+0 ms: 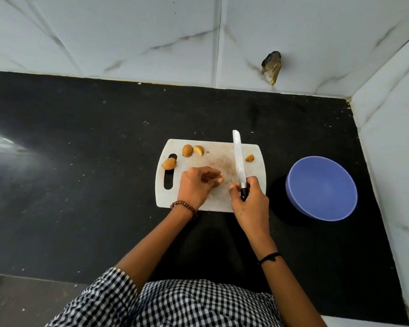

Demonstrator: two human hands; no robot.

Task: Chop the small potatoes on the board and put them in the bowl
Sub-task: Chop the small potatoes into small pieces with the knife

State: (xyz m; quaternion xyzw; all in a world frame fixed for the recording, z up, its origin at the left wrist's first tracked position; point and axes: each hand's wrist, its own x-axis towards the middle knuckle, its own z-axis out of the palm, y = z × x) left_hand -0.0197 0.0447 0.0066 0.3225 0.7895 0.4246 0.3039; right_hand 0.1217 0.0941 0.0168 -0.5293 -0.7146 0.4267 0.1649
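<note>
A white cutting board lies on the black counter. On its far left part sit a whole small potato, a cut potato piece beside it, and another small potato by the handle slot. One more cut piece lies to the right of the blade. My right hand grips the black handle of a knife, blade pointing away over the board. My left hand rests on the board with fingers curled; whether it holds anything is hidden. The blue bowl stands right of the board and looks empty.
White marble-patterned wall tiles rise behind and to the right of the counter. A dark hole stuffed with a scrap shows in the back wall. The counter's front edge is near my checked shirt.
</note>
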